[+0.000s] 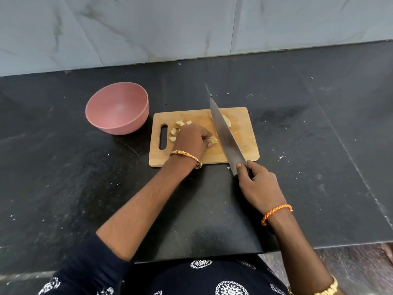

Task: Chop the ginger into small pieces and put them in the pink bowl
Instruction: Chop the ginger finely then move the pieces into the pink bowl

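A wooden cutting board (244, 145) lies on the black counter. Several pale ginger pieces (179, 124) lie near its handle slot at the left. My left hand (192, 139) holds down a piece of ginger (213, 140) with curled fingers, right beside the blade. My right hand (258, 185) grips the handle of a large knife (225, 133), whose blade runs across the board, tip toward the wall. Another ginger chunk (227, 121) shows just right of the blade. The pink bowl (117, 109) stands left of the board with nothing visible inside.
The black stone counter (308, 124) runs to a grey marbled wall (191, 28) at the back. Its front edge is just before my body, with floor showing at the lower right. Small crumbs are scattered on the counter.
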Demonstrator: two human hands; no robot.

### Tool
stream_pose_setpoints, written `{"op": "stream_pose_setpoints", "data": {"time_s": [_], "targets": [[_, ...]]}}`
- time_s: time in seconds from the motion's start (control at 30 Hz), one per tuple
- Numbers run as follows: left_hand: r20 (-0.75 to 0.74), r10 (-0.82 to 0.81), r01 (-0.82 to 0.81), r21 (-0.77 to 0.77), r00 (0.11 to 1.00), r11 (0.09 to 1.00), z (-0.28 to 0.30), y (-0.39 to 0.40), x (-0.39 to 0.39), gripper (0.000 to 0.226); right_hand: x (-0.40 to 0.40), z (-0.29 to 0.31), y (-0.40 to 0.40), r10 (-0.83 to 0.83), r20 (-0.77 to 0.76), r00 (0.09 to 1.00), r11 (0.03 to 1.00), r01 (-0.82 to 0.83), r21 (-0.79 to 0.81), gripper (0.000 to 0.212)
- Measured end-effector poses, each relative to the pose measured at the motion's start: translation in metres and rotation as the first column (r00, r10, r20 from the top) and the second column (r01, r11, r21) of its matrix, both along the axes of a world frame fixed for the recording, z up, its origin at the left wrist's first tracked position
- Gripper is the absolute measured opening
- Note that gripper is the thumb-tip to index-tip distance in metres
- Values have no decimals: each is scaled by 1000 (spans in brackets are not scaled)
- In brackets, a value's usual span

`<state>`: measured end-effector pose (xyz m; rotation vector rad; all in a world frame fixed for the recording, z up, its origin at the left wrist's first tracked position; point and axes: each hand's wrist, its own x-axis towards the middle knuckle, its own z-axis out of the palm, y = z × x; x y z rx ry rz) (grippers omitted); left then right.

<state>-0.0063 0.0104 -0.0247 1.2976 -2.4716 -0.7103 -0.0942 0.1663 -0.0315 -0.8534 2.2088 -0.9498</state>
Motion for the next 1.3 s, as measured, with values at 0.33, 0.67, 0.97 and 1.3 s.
{"op": "stream_pose_setpoints", "data": {"time_s": [0.33, 0.67, 0.97, 1.3], "targets": [[-85, 76, -77, -16, 994, 997, -2, 12, 1, 18, 13, 3, -8, 24, -74, 997, 1000, -23, 14, 35], [-113, 89, -91, -10, 990, 996, -7, 12, 1, 19, 26, 8, -22, 78, -185, 980, 993, -60, 103, 24], [-169, 118, -123, -23, 979, 992, -9, 17, 4, 21, 28, 24, -33, 216, -285, 934, 935, -113, 336, 23], [-150, 123, -127, -16, 981, 992, -4, 16, 1, 17, 29, 24, 10, 218, -204, 955, 921, -132, 366, 23]]}}
